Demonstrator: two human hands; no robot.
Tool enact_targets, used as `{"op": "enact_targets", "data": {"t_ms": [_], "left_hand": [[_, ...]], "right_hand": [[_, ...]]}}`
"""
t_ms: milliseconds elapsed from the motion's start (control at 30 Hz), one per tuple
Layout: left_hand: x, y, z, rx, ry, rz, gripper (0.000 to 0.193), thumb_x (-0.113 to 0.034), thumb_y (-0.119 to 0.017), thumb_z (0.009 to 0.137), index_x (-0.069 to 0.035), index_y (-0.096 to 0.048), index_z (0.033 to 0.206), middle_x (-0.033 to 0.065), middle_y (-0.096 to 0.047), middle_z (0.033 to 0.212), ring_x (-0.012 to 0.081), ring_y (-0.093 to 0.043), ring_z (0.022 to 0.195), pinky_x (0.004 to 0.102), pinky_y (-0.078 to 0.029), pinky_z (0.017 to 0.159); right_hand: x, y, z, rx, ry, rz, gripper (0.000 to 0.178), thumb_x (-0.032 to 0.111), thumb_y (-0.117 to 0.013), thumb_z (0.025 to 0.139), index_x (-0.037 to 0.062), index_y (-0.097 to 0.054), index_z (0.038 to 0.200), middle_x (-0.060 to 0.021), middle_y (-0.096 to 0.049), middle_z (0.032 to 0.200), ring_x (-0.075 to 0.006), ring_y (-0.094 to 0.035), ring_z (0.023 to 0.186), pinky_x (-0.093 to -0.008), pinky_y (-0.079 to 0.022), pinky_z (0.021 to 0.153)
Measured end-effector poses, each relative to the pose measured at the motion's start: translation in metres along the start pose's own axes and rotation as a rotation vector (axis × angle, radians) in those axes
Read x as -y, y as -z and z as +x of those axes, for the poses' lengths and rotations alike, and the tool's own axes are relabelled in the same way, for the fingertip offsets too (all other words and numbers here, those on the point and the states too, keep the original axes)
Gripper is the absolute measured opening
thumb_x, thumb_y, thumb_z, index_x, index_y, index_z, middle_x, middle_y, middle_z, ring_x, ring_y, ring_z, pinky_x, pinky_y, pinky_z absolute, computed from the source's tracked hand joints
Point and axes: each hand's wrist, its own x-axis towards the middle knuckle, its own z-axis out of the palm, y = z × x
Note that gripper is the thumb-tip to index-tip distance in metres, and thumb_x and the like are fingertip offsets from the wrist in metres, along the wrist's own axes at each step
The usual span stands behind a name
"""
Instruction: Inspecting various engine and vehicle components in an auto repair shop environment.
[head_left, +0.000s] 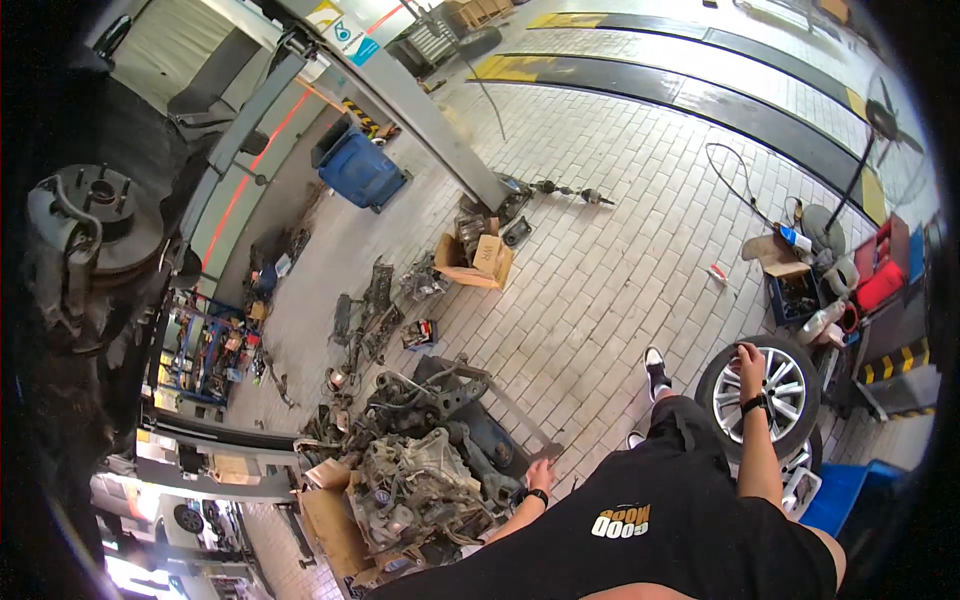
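Note:
My left hand (540, 476), with a dark band at its wrist, is beside a pile of greasy engine and gearbox parts (420, 480). Its fingertips overlap the near end of a long flat metal bar (508, 405); whether they touch or grip it, I cannot tell. Over on the right, my right hand (750, 368) hangs in front of a wheel (789, 388) with silver spokes and a black tyre. Its fingers are curled in, and anything inside them is hidden. A dark watch circles that wrist.
A raised car's brake disc (105, 220) hangs at the left. Beyond the pile are a cardboard box (475, 272), a lift post (430, 110) and a blue bin (360, 168). A pedestal fan (880, 120), red toolbox (882, 265) and blue container (850, 495) stand right.

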Motion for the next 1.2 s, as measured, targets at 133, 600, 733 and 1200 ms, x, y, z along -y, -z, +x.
{"op": "enact_targets", "data": {"t_ms": [133, 600, 733, 1200], "left_hand": [[0.043, 0.025, 0.026, -0.009, 0.095, -0.059, 0.025, -0.026, -0.058, 0.093, -0.006, -0.059, 0.108, 0.0071, -0.062, 0.086, 0.0194, -0.058, 0.072, 0.0384, -0.048, 0.059], [-0.256, -0.167, 0.112, -0.021, -0.199, 0.135, 0.022, -0.025, -0.056, 0.094, -0.007, -0.064, 0.104, 0.0034, -0.065, 0.086, 0.0151, -0.062, 0.076, 0.0302, -0.049, 0.058], [-0.331, -0.227, 0.129, -0.034, -0.275, 0.153, 0.027, -0.023, -0.059, 0.092, -0.007, -0.063, 0.114, 0.0035, -0.067, 0.097, 0.0160, -0.064, 0.083, 0.0300, -0.051, 0.062], [-0.321, -0.231, 0.299, -0.030, 0.075, -0.296, 0.027, -0.026, -0.056, 0.090, -0.008, -0.062, 0.108, 0.0095, -0.063, 0.083, 0.0253, -0.062, 0.067, 0.0393, -0.051, 0.055]], "right_hand": [[-0.019, -0.021, 0.064, 0.011, -0.027, 0.056, 0.023, 0.021, -0.056, 0.095, 0.0032, -0.067, 0.104, -0.0051, -0.068, 0.080, -0.0107, -0.060, 0.063, -0.0237, -0.047, 0.056], [0.088, -0.216, 0.309, 0.247, -0.019, 0.061, 0.027, 0.022, -0.052, 0.096, 0.0009, -0.065, 0.108, -0.0070, -0.067, 0.085, -0.0137, -0.061, 0.071, -0.0270, -0.047, 0.065], [0.111, -0.245, 0.377, 0.306, -0.014, 0.056, 0.026, 0.021, -0.054, 0.096, 0.0007, -0.065, 0.106, -0.0070, -0.067, 0.084, -0.0130, -0.060, 0.070, -0.0261, -0.047, 0.062], [0.152, -0.371, 0.533, 0.289, 0.036, 0.005, 0.023, 0.020, -0.055, 0.095, 0.0011, -0.065, 0.103, -0.0057, -0.065, 0.081, -0.0127, -0.059, 0.068, -0.0249, -0.047, 0.059]]}}
